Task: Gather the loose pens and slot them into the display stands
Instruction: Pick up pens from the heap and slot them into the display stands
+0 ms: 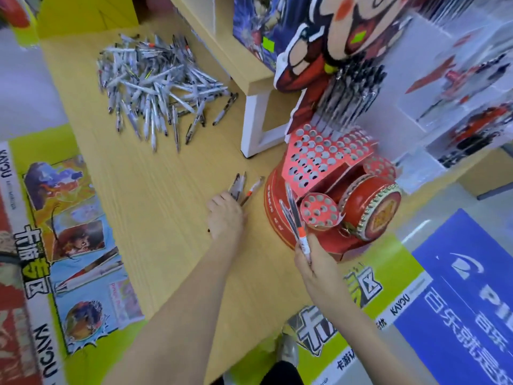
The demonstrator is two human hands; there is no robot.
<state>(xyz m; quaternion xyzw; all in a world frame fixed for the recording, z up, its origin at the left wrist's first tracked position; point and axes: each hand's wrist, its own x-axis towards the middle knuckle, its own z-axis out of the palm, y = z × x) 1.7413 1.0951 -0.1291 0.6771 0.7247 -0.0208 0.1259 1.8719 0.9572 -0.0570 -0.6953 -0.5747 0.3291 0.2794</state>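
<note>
A big heap of loose white pens (155, 87) lies on the wooden table (155, 218) at the back left. A red display stand (327, 176) with rows of round holes stands at the right, with dark pens (349, 98) slotted in its back rows. My left hand (226, 215) rests on the table and grips a small bunch of pens (244, 187) pointing away from me. My right hand (311, 262) holds two or three pens (294, 215) upright, their tips beside the stand's small round holder (319, 211).
A white-legged wooden riser shelf (249, 79) stands behind the stand, carrying a cartoon cardboard figure (333, 37). Clear acrylic racks (458, 107) sit at the far right. Printed posters hang along the table's left and front edges. A shoe (287, 352) shows below.
</note>
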